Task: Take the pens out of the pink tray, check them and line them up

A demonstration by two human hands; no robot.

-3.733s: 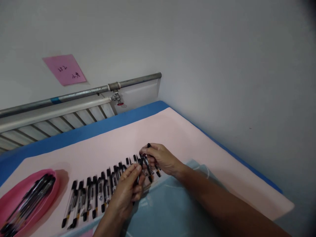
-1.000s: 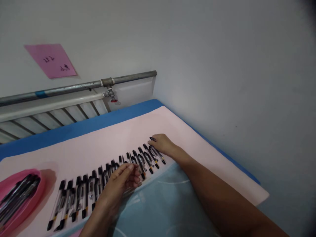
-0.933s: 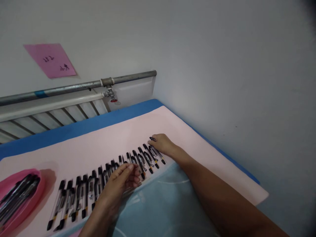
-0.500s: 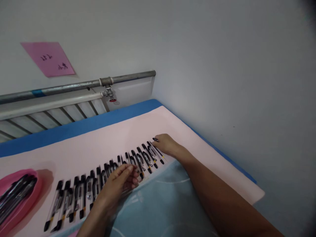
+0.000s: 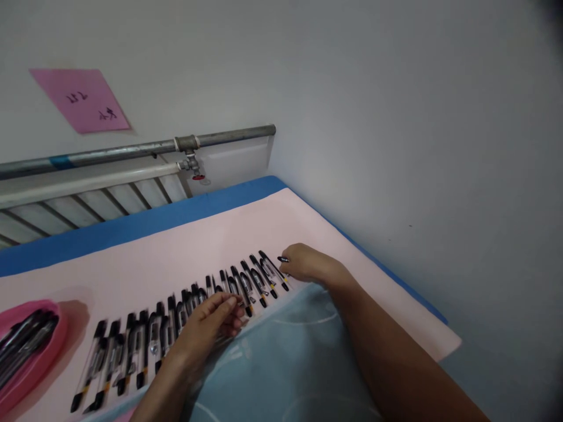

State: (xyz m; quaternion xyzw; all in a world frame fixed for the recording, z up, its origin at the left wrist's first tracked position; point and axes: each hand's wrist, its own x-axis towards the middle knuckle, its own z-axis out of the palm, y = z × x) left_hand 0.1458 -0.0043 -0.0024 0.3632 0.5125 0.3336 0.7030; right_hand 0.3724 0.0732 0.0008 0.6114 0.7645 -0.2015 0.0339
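Across the table lies a slanting row of black-ended clear pens [image 5: 136, 346], set side by side with their ends pointing up and down. My right hand [image 5: 303, 261] is closed on a pen [image 5: 283, 259] just past the row's right end; only its black tip and a bit of the body show beside the fingers. Over the middle of the row hovers my left hand [image 5: 217, 313], its fingers loosely curled and slightly apart, no object visible in them. Some pens are hidden beneath that hand and forearm.
A pink basket [image 5: 61, 334] holding more pens stands at the left. Pale pink sheeting [image 5: 145, 264] covers the blue-edged table [image 5: 211, 202]. Behind are a radiator [image 5: 118, 199], a metal pipe [image 5: 145, 147] and a pink note [image 5: 81, 99]; a wall borders the right side.
My right hand has moved slightly right and down, drawing the pen away from the row's end. My left hand stays nearly in place. The view has shifted a little.
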